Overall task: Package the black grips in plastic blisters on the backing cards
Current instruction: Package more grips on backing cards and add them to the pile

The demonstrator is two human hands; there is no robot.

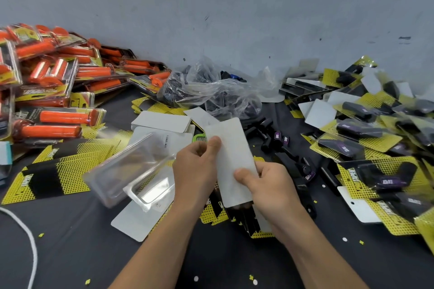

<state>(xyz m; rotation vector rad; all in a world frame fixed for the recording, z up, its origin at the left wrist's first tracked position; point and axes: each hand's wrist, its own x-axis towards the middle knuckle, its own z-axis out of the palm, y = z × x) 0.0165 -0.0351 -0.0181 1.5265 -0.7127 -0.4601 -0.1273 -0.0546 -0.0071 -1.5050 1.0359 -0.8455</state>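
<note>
**Head view.** A dark work surface [82, 241] is shown against a grey wall [234, 7]. A backing card [234, 159], white side up, is held above the middle of the surface. Its far left edge is pinched by the left hand [195, 171], thumb on top and fingers curled beneath. Its near right edge is pinched in the same way by the right hand [270, 185]. Whether a blister or grip lies under the card cannot be told, since that area is covered by the card and both hands. Only dark and yellow printed stock [244, 218] is seen protruding at its near end.

Loose black grips [277, 141] are scattered just right of the card. Empty clear blisters [126, 171] lie just left of the left hand, and a stack of white cards [162, 122] is seen beyond them. Toward the far edge, dark pieces are enclosed in a crumpled clear bag [211, 91]. The far left corner is filled by packed orange grips [47, 82], and the right edge by a heap of packed black grips [366, 138]. Printed yellow-and-black cards [47, 176] are spread along the left edge, and the near left corner is crossed by a white cord [28, 237].
</note>
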